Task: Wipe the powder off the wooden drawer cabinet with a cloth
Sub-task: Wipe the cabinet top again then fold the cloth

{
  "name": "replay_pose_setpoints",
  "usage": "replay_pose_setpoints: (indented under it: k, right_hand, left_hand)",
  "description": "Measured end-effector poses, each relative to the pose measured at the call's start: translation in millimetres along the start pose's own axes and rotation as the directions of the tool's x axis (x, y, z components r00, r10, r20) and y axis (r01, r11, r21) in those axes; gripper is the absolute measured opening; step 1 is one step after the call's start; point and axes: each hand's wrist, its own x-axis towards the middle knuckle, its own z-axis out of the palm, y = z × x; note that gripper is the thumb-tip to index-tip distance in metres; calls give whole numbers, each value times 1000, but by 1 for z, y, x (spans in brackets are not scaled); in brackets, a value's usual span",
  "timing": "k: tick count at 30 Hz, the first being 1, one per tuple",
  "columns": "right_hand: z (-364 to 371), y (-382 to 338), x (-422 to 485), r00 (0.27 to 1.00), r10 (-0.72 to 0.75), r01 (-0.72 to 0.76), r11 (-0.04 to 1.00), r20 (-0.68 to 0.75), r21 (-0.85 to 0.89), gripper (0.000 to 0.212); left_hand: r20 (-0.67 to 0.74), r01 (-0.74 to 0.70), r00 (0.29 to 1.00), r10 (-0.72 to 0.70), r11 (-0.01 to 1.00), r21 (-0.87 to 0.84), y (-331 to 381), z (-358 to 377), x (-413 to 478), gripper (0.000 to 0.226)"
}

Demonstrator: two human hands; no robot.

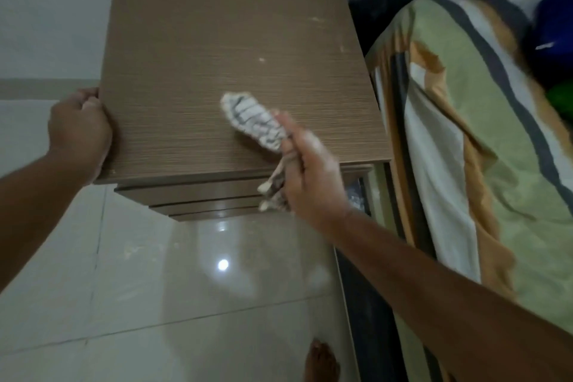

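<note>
On top of the wooden drawer cabinet (217, 40) our right hand (313, 177) pinched the bunched cloth (252, 121) mid-wipe, while our left hand (79, 130) curled round the left edge. Powder flecks (316, 20) lingered far right; we judged those next.

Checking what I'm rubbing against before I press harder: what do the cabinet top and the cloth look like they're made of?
The cabinet top looks like wood-grain laminate or veneer over board, matte: fine, even horizontal streaks and a thin, sharp edge. Solid wood can't be ruled out. The cloth, held in the right hand, looks like soft woven or knitted fabric, whitish with grey stripes, bunched into ridged folds.
</note>
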Motion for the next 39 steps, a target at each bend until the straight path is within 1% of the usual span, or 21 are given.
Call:
replay_pose_setpoints:
  k: [1,2,5,7,8,10,12,13,15,17,18,19,21,22,24,25,26,29,30,34,39]
  right_hand:
    - [-12,3,17,998,48,-47,999,-50,13,41]
    - [-23,8,37,989,80,-78,997,-127,21,39]
    - [-53,33,101,939,128,-136,991,-318,0,36]
    - [-66,54,146,913,163,-189,981,-374,-34,38]
    - [-71,64,168,908,179,-215,975,-380,-55,39]
    - [-75,81,209,917,182,-233,966,-355,-107,40]
    - [-72,97,246,925,178,-247,953,-335,-176,39]
    - [-68,103,262,930,167,-247,944,-329,-217,40]
    - [-57,109,291,940,157,-250,921,-303,-299,44]
    - [-45,115,315,957,174,-254,889,-232,-380,49]
    - [-39,125,325,969,191,-242,871,-159,-427,54]
    - [-33,138,334,974,215,-224,846,-74,-485,57]
    - [-22,163,344,951,300,-184,749,79,-636,56]
    - [-18,167,344,941,320,-164,714,108,-680,54]
    - [-16,163,338,947,303,-145,708,112,-691,53]
    - [-18,162,337,956,277,-134,712,101,-689,52]
    - [-21,162,336,963,258,-132,710,81,-691,51]
    - [-26,163,336,967,246,-133,705,65,-697,49]
    - [-26,164,336,968,240,-126,710,70,-693,49]
    - [-32,161,333,973,215,-99,707,80,-700,48]
    - [-42,159,311,975,188,-65,743,115,-666,47]
  left_hand:
    - [-14,-35,999,36,997,63,-3,0,0,43]
    - [-18,-55,998,56,995,88,-6,0,1,48]
    - [-26,-78,996,84,982,169,-16,-3,6,52]
    - [-4,-90,996,93,971,220,-8,-3,-3,50]
    - [15,-136,990,137,954,269,-3,-1,-9,49]
    - [105,-324,946,307,868,377,5,4,-21,51]
    - [235,-540,840,489,707,457,12,9,-28,55]
    - [284,-603,794,537,636,482,13,11,-31,56]
    - [357,-658,744,565,525,540,11,13,-30,58]
    - [427,-681,721,545,443,583,11,14,-26,61]
    - [455,-683,722,521,431,590,13,13,-26,63]
    - [466,-673,735,493,443,592,17,12,-28,65]
    - [455,-640,766,454,477,602,23,10,-31,65]
    - [450,-632,773,448,473,615,25,10,-33,64]
    - [460,-631,772,439,438,640,31,12,-31,62]
    - [461,-626,776,429,442,642,38,17,-26,61]
    - [456,-614,788,414,472,633,48,24,-18,60]
    - [400,-568,822,404,621,541,80,54,9,48]
    - [387,-573,819,423,630,524,85,61,17,46]
    - [387,-624,773,503,492,607,77,75,29,51]
    - [356,-636,752,555,471,612,80,75,28,50]
